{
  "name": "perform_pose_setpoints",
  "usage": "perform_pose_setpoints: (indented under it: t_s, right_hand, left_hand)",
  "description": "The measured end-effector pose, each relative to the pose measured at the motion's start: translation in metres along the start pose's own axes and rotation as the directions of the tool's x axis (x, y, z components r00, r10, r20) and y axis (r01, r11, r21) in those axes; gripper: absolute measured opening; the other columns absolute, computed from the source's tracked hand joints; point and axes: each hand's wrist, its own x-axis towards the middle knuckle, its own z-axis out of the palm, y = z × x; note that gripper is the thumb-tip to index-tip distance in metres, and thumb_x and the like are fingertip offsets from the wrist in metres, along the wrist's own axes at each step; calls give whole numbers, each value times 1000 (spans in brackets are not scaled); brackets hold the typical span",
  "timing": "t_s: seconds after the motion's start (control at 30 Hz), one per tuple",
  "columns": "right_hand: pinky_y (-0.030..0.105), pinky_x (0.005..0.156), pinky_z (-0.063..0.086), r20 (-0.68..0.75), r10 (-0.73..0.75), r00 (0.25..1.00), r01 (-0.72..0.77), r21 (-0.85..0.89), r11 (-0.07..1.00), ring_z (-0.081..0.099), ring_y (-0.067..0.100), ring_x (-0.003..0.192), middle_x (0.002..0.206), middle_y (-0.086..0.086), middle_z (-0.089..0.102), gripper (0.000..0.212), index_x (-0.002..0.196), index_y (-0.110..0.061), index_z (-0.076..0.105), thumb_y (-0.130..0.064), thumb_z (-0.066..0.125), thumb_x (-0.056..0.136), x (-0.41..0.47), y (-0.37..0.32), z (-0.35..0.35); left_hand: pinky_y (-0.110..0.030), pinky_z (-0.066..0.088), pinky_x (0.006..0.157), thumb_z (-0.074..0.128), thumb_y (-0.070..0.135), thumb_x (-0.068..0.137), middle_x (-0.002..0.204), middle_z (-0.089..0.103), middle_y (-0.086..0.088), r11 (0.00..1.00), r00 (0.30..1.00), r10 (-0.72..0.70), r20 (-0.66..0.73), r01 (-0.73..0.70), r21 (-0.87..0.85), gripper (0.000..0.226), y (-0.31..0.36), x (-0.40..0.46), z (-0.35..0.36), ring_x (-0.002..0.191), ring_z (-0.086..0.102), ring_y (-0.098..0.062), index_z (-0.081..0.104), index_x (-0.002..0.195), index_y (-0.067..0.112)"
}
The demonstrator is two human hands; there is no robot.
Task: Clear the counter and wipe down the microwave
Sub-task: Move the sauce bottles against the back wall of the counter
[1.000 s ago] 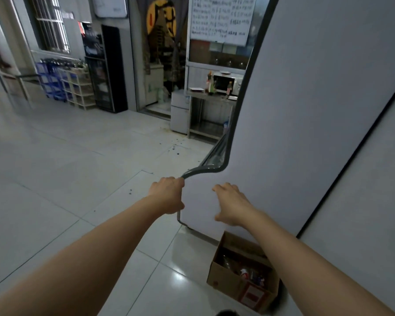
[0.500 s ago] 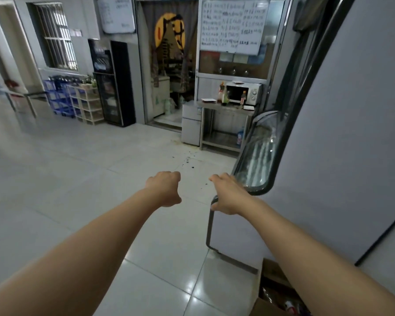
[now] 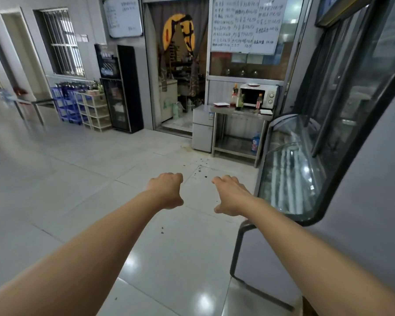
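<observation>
A white microwave [image 3: 259, 95] stands far ahead on a steel counter [image 3: 224, 109], with a small plate [image 3: 253, 84] on its top. On the counter stand sauce bottles [image 3: 235, 96], a dark bottle [image 3: 259, 101], a red-rimmed plate [image 3: 221, 104] and a white dish [image 3: 266, 112]. Both my arms reach forward over the tiled floor, well short of the counter. My left hand [image 3: 168, 190] has its fingers curled under and holds nothing. My right hand [image 3: 229, 195] hangs with loosely bent fingers, also holding nothing.
A glass display case [image 3: 290, 169] and a grey panel [image 3: 363, 213] line the right side. A small white fridge [image 3: 203, 131] stands left of the counter, a blue bottle [image 3: 255, 142] on its lower shelf. Dark crumbs [image 3: 200, 169] dot the floor. A black cooler [image 3: 119, 87] and shelves [image 3: 92, 110] stand at the left.
The view has swung left and away from the grey panel, and the counter with the microwave has come closer. The cardboard box has dropped out of sight. Both hands stay held out, holding nothing.
</observation>
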Motion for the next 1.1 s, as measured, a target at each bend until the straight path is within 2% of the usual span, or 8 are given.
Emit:
perform_pose_setpoints:
  t_s: [0.5,0.73,1.1]
  right_hand:
    - [40,104,36,-31,8,999,-8,-13,1000,33,29,131,143,10,35,77,142,-15,27,-29,70,80,262,55,-41]
    - [40,104,34,-49,84,995,-84,-10,996,31,28,132,144,9,33,78,142,-16,29,-29,72,79,380,70,-39]
    - [41,110,30,-65,230,971,-225,74,971,25,30,137,150,9,27,82,146,-17,22,-28,70,81,571,90,-70]
  left_hand:
    - [-33,38,86,65,29,82,124,53,-3,999,999,30,-18,-30,21,55,-37,262,-4,114,50,-24,41,130,17]
    - [-36,39,93,66,29,82,127,52,-4,997,997,79,9,-79,-2,57,-66,389,6,117,49,-25,40,131,17]
    - [-33,38,90,64,24,82,128,54,-3,970,970,240,28,-241,27,52,-119,616,-14,116,51,-24,42,128,17]
